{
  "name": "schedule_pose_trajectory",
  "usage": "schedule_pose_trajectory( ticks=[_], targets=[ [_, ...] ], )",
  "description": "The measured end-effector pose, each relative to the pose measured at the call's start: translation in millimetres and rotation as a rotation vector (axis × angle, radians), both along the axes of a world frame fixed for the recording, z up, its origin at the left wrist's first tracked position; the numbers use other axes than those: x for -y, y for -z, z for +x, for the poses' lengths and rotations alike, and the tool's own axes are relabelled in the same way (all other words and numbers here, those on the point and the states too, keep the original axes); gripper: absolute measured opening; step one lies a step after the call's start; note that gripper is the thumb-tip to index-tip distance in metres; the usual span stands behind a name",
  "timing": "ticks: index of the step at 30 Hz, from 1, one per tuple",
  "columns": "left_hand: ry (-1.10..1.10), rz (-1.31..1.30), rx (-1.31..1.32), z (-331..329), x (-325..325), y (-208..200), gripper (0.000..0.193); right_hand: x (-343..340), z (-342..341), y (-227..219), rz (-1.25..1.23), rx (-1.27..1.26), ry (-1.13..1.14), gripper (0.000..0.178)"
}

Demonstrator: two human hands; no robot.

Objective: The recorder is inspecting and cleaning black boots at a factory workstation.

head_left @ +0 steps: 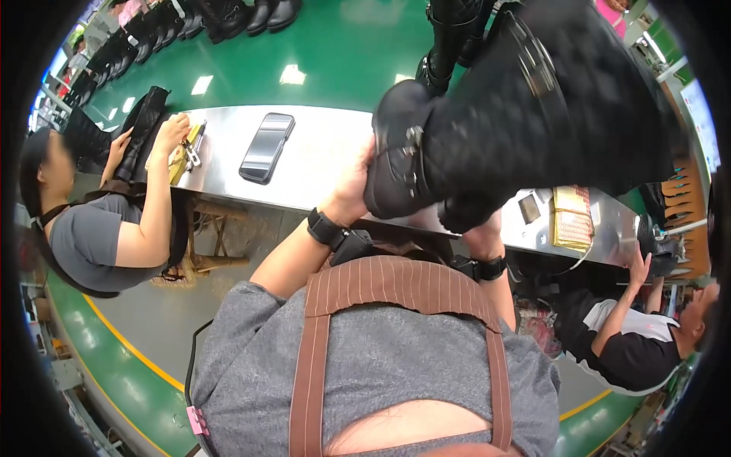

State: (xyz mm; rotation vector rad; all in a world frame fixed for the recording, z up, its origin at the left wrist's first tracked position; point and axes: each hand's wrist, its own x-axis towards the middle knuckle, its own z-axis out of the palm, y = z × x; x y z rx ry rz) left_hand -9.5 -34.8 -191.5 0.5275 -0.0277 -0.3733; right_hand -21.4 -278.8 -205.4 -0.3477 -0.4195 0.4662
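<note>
A tall black boot with buckled straps is raised over the metal table, its rounded toe towards me and its shaft leaning to the upper right. My left hand grips the toe from its left side. Below the boot, my right hand is closed on a dark, rounded part; whether this is the same boot's heel or a second boot, I cannot tell. Most of the right fingers are hidden. Dark bands circle both my wrists.
A black phone lies on the long metal table. Right of my hands sits a yellowish bundle. Co-workers sit at left and right. More black boots stand beyond the table and along the far green floor.
</note>
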Motion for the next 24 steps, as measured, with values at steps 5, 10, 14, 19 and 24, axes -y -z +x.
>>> schedule_pose_trajectory(
  ticks=[5,10,14,19,24],
  targets=[
    [-0.039,-0.121,0.146,-7.8,-25.9,-4.2,0.056,2.5,-3.7,-13.1,-0.009,-0.341,0.181,0.053],
    [-0.107,-0.031,0.102,-13.0,-26.3,-8.3,0.058,-3.7,-12.8,-20.1,-0.083,-0.297,0.267,0.049],
    [-0.144,0.044,0.066,-16.7,-20.2,-7.5,0.059,-11.5,-16.0,-24.9,-0.235,-0.354,0.424,0.048],
    [-0.165,0.048,0.056,-16.4,-19.6,-4.8,0.058,-14.9,-13.9,-28.3,-0.252,-0.332,0.467,0.047],
    [-0.189,0.045,0.082,-14.8,-16.7,-4.7,0.058,-17.1,-13.2,-31.0,-0.314,-0.312,0.498,0.047]
  ],
)
